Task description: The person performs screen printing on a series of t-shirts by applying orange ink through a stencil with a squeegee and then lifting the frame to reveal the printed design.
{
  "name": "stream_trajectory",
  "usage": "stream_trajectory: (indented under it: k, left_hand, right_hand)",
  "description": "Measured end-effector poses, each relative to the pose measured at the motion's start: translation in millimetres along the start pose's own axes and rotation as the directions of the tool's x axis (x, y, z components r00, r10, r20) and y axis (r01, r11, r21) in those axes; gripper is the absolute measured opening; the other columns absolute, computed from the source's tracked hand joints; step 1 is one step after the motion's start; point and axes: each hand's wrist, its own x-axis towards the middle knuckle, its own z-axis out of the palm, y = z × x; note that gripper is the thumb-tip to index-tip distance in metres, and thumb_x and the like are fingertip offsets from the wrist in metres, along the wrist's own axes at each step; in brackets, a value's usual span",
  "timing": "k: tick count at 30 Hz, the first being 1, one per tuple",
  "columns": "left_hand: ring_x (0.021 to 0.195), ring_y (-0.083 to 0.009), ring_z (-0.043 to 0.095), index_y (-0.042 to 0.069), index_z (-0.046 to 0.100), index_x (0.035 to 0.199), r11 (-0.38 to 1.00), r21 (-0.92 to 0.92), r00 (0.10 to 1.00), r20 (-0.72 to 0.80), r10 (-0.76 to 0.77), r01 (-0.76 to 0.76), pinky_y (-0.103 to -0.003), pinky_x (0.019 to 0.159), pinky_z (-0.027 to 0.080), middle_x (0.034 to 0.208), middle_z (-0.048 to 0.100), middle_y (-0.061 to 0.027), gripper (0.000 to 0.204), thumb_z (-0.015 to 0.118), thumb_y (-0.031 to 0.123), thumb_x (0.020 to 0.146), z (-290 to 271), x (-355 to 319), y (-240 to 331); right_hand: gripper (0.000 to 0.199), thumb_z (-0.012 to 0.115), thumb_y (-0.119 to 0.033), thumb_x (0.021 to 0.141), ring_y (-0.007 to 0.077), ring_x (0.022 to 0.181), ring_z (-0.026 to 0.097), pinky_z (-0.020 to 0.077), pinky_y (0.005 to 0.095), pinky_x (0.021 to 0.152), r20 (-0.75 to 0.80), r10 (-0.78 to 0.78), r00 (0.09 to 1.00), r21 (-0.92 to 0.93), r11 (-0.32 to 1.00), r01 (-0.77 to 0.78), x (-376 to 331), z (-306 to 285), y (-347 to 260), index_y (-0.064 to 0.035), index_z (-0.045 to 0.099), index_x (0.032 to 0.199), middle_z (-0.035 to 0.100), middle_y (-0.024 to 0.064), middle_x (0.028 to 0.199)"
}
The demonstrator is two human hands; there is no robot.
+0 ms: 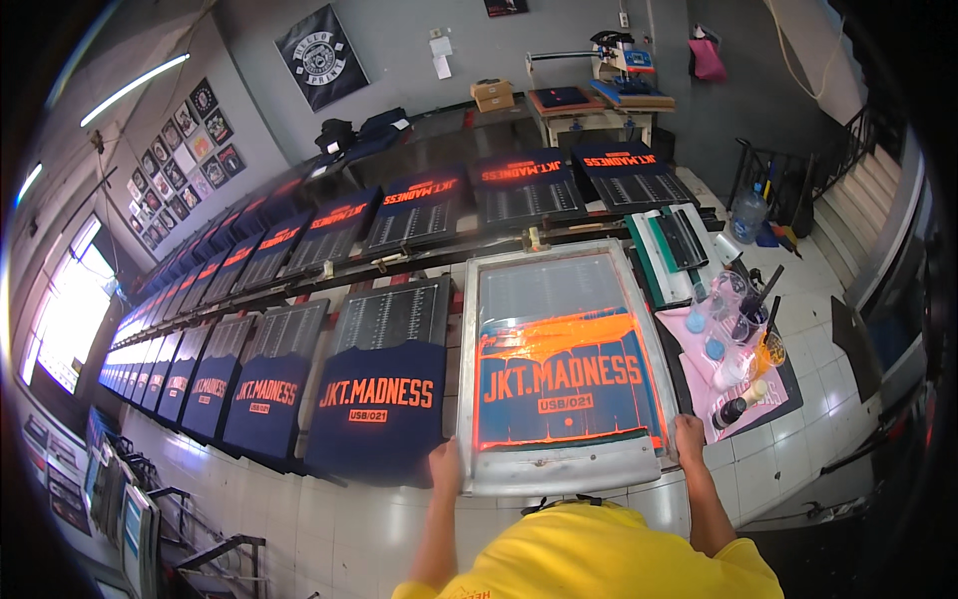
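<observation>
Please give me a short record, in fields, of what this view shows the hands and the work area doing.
setting: print workshop with long rows of dark blue shirts bearing orange print
left hand: grips the near left corner of the screen frame
right hand: grips the frame's near right corner
screen: lies flat, with orange ink spread across the mesh
right of the frame: ink cups and bottles on a pink sheet
far end: heat press on a table

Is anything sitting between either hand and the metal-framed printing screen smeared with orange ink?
Nothing visible. The left hand grips the near-left corner of the metal-framed printing screen, and the right hand grips its near-right corner; both touch the frame directly.
</observation>
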Motion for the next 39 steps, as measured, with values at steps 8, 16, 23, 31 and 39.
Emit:
stream_trajectory:
  k: [8, 16, 23, 31, 39]
  left_hand:
    - [0.066, -0.0120, 0.049, -0.011, 0.064, 0.086, 0.992, 0.120, 0.999, -0.027, -0.032, 0.035, -0.032, 0.063, 0.042, 0.068, 0.058, -0.0054, 0.036, 0.057, 0.024, 0.090, 1, -4, 8]
    - [0.068, -0.0127, 0.051, -0.010, 0.066, 0.094, 0.986, 0.159, 0.999, 0.004, -0.048, 0.047, -0.032, 0.065, 0.044, 0.073, 0.062, -0.0061, 0.034, 0.060, 0.024, 0.091, -2, -1, 12]
    - [0.068, -0.0109, 0.055, -0.008, 0.069, 0.093, 0.975, 0.223, 0.999, 0.051, 0.003, -0.014, -0.030, 0.064, 0.045, 0.072, 0.064, -0.0058, 0.033, 0.062, 0.024, 0.090, -10, 17, -17]
    - [0.070, -0.0143, 0.060, -0.009, 0.068, 0.095, 0.952, 0.301, 0.995, 0.089, 0.034, -0.059, -0.032, 0.068, 0.048, 0.077, 0.068, -0.0108, 0.032, 0.062, 0.022, 0.090, -10, 18, -14]
    - [0.066, -0.0108, 0.057, -0.006, 0.069, 0.096, 0.965, 0.253, 0.994, 0.106, 0.040, -0.066, -0.030, 0.064, 0.047, 0.072, 0.066, -0.0058, 0.030, 0.062, 0.022, 0.091, -6, 31, -36]
  right_hand:
    - [0.026, 0.054, -0.018, 0.085, 0.0144, 0.063, 0.049, 0.0383, 0.0341, 0.060, 0.039, 0.053, 0.998, 0.035, 0.998, -0.054, 5, -4, 4, 0.0040, 0.060, 0.072, 0.054, 0.0044, 0.064]
    - [0.028, 0.051, -0.018, 0.084, 0.0170, 0.057, 0.046, 0.0357, 0.0390, 0.056, -0.035, 0.010, 0.999, -0.057, 0.998, -0.012, 1, 1, -6, 0.0036, 0.054, 0.067, 0.047, 0.0094, 0.057]
    - [0.031, 0.048, -0.019, 0.083, 0.0256, 0.052, 0.047, 0.0352, 0.0443, 0.055, -0.077, -0.116, 0.990, -0.164, 0.981, 0.102, 2, 9, 4, 0.0074, 0.051, 0.067, 0.046, 0.0208, 0.056]
    - [0.032, 0.048, -0.019, 0.085, 0.0358, 0.056, 0.050, 0.0360, 0.0466, 0.058, -0.079, -0.095, 0.992, -0.165, 0.983, 0.081, -4, 12, -8, 0.0075, 0.052, 0.069, 0.049, 0.0255, 0.061]
    - [0.031, 0.047, -0.019, 0.085, 0.0415, 0.061, 0.053, 0.0371, 0.0480, 0.060, -0.071, -0.143, 0.987, -0.239, 0.963, 0.123, -3, 10, -11, 0.0069, 0.054, 0.070, 0.051, 0.0264, 0.063]
